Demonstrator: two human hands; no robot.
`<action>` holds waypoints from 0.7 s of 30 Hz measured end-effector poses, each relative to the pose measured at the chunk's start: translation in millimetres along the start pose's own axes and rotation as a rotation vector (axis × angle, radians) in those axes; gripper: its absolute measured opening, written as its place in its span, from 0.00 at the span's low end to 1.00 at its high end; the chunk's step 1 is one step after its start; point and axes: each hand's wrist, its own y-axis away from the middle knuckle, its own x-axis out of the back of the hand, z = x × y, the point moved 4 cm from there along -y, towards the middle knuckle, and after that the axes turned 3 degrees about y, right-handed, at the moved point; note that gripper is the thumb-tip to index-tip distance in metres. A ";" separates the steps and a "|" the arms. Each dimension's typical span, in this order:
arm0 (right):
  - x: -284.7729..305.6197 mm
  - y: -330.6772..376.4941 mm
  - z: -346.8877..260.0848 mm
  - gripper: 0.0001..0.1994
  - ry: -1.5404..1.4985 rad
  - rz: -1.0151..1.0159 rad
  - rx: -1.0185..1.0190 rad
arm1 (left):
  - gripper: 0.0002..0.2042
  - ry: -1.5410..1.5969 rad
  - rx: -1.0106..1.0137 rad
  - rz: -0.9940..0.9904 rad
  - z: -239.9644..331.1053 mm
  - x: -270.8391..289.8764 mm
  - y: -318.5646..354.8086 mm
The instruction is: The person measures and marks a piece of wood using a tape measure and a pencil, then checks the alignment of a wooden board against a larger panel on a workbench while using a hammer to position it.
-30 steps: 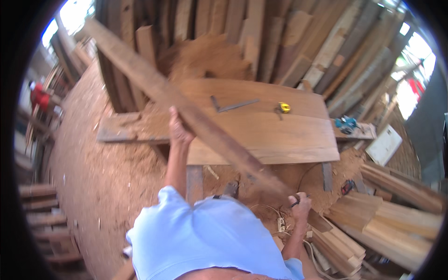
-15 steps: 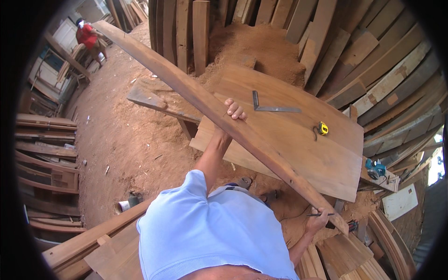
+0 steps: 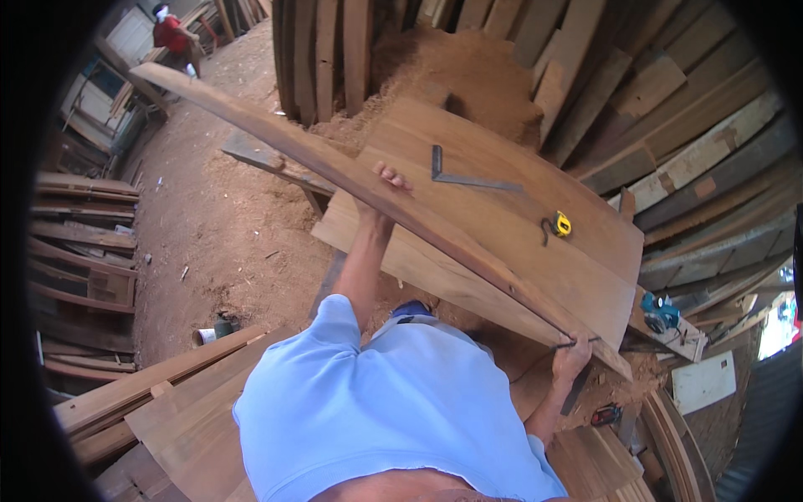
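Our left hand (image 3: 391, 178) curled round a long brown plank (image 3: 293, 142); our right hand (image 3: 572, 360) (clasping a dark stick (image 3: 570, 344)) gripped near its end.

Left hand (image 3: 390, 177) grips long plank (image 3: 318, 156); right hand (image 3: 572, 360) holds dark stick (image 3: 563, 345)

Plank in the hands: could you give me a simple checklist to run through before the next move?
1. Left hand supporting the plank: ok, fingers show past its far edge.
2. Right hand firm on the plank: cannot tell; it is near the closer end but also holds a dark stick.
3. Panel cleared of loose tools: not ok, a square and tape measure lie on it.
4. Blue tool off the panel: ok, it sits to the right.
5. Far end safely away from the person in red: cannot tell, depth is unclear.
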 end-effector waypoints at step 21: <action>-87.5 -22.1 50.0 0.26 0.338 -0.565 -0.212 | 0.19 -0.234 0.086 0.523 -52.4 95.6 46.6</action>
